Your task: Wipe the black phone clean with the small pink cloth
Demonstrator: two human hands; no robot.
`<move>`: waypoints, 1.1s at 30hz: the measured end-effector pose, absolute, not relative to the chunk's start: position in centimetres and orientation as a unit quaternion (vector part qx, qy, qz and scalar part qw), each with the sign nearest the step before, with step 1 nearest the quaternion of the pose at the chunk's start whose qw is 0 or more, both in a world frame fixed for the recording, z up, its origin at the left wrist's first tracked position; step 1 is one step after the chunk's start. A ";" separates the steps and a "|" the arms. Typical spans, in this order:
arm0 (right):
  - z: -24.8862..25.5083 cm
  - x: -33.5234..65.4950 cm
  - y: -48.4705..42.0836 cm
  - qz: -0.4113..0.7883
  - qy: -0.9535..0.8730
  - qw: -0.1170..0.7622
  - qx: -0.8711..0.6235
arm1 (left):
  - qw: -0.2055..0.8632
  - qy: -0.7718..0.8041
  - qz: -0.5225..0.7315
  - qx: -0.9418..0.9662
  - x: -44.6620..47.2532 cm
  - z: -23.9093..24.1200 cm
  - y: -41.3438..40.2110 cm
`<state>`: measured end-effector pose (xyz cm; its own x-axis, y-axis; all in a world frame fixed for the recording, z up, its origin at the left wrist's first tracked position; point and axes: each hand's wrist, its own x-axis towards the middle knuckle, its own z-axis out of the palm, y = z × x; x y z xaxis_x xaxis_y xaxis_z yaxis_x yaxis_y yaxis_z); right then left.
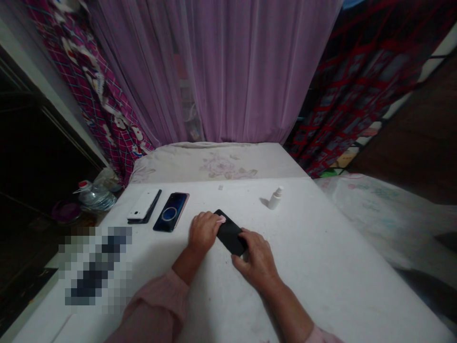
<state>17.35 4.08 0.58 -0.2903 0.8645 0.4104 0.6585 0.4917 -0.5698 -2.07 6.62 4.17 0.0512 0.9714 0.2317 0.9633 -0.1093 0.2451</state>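
The left hand (203, 232) holds a pink cloth (222, 219) on the far end of a black phone (230, 237); the right hand (260, 259) grips its near end. A white phone (143, 205) and blue phone (170, 213) lie left, a bottle (274, 199) stands far right.

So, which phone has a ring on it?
The dark blue phone between the white phone and the left hand: it shows a pale ring, while the white phone and the black phone show none.

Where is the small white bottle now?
The white bottle is right of centre in the head view, on the white tabletop, beyond the right hand.
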 end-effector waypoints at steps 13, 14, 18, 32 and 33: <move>0.5 17.7 4.7 0.163 -0.790 0.345 -0.480 | 0.027 0.652 0.179 0.736 -0.4 3.8 6.2; 0.6 17.7 4.7 0.165 -0.789 0.344 -0.481 | 0.023 0.664 0.168 0.728 -0.8 4.0 6.7; 1.0 17.7 4.6 0.173 -0.784 0.340 -0.490 | 0.008 0.702 0.163 0.693 -2.2 4.5 9.1; 1.2 18.4 5.0 0.198 -0.790 0.328 -0.479 | 0.026 0.654 0.175 0.735 -0.1 4.2 7.1; 1.3 18.4 4.9 0.199 -0.790 0.325 -0.480 | 0.018 0.668 0.164 0.726 -0.5 4.4 7.6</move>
